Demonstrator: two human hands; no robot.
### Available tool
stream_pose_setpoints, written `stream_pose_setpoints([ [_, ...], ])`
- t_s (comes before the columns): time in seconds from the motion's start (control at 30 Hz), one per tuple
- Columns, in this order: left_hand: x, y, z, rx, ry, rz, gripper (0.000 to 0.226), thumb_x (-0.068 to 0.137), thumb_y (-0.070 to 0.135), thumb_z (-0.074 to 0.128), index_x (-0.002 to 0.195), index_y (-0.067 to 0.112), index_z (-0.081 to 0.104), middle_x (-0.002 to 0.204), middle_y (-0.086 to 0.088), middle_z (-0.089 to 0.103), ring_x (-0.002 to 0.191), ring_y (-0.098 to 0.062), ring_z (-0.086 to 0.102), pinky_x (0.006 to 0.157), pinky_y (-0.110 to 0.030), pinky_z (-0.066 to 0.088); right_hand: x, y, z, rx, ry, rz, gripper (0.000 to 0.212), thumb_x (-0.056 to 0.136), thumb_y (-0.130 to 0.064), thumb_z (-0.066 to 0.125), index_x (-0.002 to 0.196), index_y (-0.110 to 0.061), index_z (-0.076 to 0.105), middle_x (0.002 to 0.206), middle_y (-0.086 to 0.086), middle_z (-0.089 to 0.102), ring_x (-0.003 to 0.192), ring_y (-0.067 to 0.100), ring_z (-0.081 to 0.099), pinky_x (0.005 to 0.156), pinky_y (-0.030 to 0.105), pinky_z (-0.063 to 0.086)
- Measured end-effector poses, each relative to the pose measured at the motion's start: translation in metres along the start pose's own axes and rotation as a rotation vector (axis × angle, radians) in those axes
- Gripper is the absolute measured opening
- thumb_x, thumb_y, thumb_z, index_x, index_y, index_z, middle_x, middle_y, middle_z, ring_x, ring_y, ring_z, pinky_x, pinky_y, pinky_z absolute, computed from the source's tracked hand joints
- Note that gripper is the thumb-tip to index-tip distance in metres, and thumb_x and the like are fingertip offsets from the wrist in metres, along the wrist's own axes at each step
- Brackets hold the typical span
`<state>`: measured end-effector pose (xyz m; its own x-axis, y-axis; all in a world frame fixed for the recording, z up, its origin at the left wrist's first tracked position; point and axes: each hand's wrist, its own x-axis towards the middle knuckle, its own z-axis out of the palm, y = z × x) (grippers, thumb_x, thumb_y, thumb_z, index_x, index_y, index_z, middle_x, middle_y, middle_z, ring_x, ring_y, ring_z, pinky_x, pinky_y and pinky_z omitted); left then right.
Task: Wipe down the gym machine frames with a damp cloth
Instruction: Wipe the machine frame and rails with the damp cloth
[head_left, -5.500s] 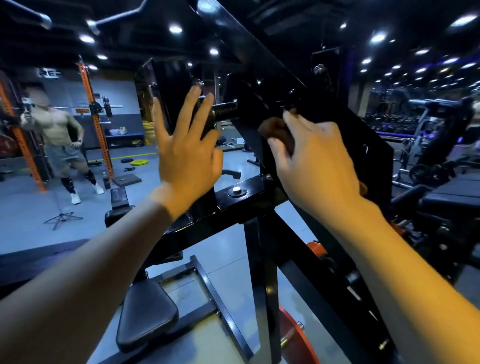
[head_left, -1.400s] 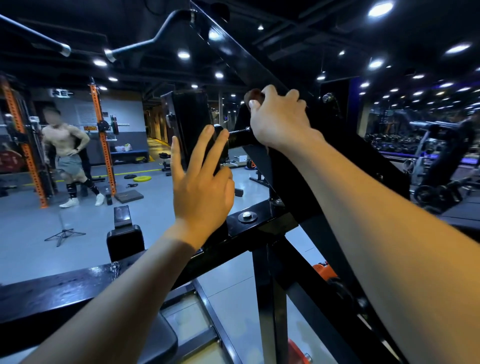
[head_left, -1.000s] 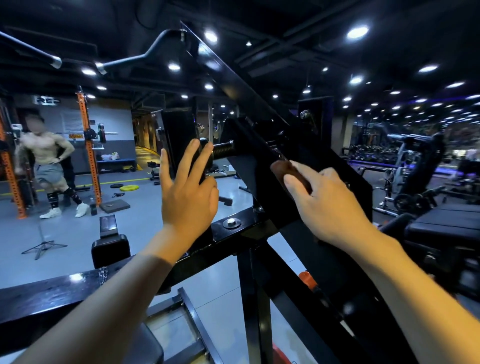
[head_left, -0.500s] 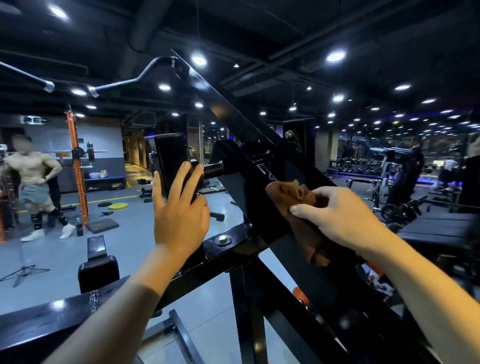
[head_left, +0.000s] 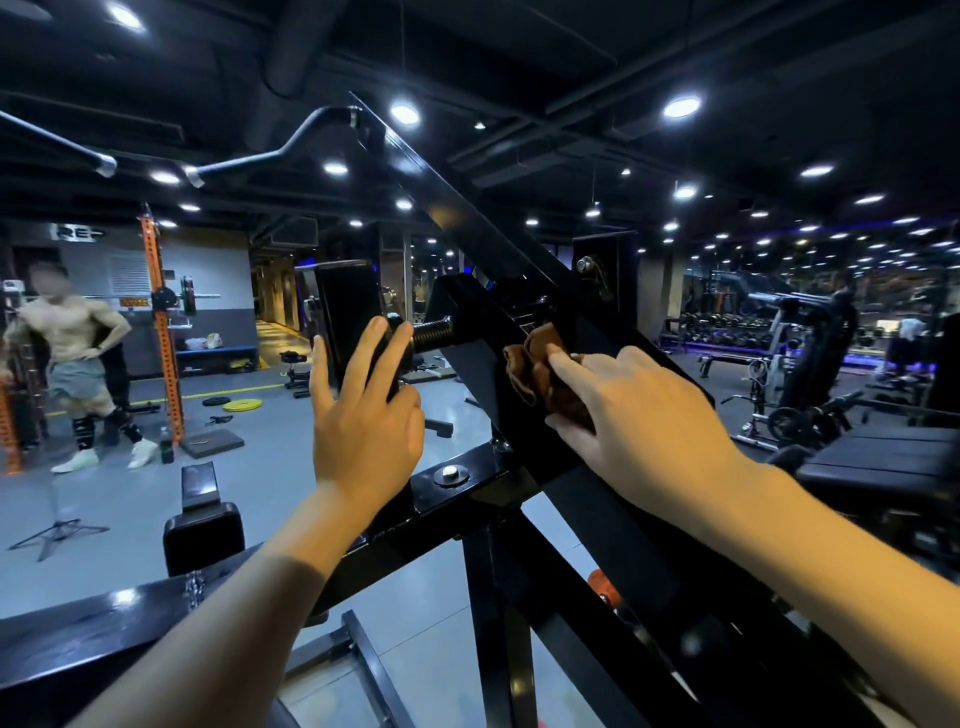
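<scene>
Against the slanted black steel machine frame (head_left: 467, 218), the right hand (head_left: 644, 415) presses a crumpled brown cloth (head_left: 540, 374) with fingers extended; the left hand (head_left: 363, 415) rests flat-fingered on a black upright pad (head_left: 345, 306).

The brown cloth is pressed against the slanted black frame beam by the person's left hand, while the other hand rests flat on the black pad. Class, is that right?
Not quite. The head view shows the right hand pressing the brown cloth against the slanted black frame beam; the left hand rests flat on the black pad.
</scene>
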<state>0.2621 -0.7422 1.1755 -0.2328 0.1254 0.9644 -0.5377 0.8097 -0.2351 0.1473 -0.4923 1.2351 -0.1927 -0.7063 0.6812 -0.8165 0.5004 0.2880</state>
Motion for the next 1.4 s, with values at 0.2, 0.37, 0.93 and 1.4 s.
stream_pose_setpoints([
  [0.2, 0.000, 0.001, -0.002, -0.005, -0.008, -0.001, 0.031, 0.097, 0.018, 0.051, 0.075, 0.012, 0.072, 0.156, -0.008, 0.047, 0.153, -0.029, 0.027, 0.121, -0.067, 0.011, -0.010, 0.001, 0.027, 0.302, 0.056, 0.044, 0.067, 0.097, -0.037, 0.064, 0.158, -0.032, 0.037, 0.153, -0.009, 0.046, 0.107, 0.021, 0.040, 0.091, 0.038, 0.047],
  [0.37, 0.000, 0.001, 0.001, -0.016, 0.018, -0.013, 0.035, 0.098, 0.019, 0.047, 0.073, 0.013, 0.071, 0.156, -0.008, 0.047, 0.152, -0.028, 0.029, 0.120, -0.068, 0.013, 0.009, -0.015, 0.032, 0.464, 0.024, 0.124, 0.072, 0.104, -0.015, 0.046, 0.165, -0.034, 0.013, 0.170, -0.015, 0.013, 0.139, 0.025, 0.038, 0.110, 0.034, 0.041],
  [0.93, -0.002, -0.001, -0.002, -0.001, -0.034, -0.023, 0.019, 0.092, 0.019, 0.063, 0.078, 0.015, 0.075, 0.157, -0.006, 0.046, 0.153, -0.026, 0.028, 0.119, -0.068, 0.017, 0.099, -0.049, 0.038, 0.272, 0.098, 0.124, 0.067, 0.103, -0.068, 0.017, 0.161, -0.037, 0.027, 0.171, -0.006, 0.020, 0.142, 0.027, 0.033, 0.094, 0.042, 0.049],
  [1.4, -0.001, -0.002, 0.000, -0.004, -0.022, -0.015, 0.023, 0.093, 0.019, 0.059, 0.076, 0.014, 0.074, 0.156, -0.005, 0.048, 0.153, -0.026, 0.029, 0.119, -0.068, 0.017, 0.156, -0.061, 0.047, 0.136, 0.104, 0.200, 0.058, 0.108, -0.043, 0.032, 0.163, -0.027, 0.020, 0.164, 0.004, 0.028, 0.136, 0.037, 0.037, 0.099, 0.045, 0.043],
])
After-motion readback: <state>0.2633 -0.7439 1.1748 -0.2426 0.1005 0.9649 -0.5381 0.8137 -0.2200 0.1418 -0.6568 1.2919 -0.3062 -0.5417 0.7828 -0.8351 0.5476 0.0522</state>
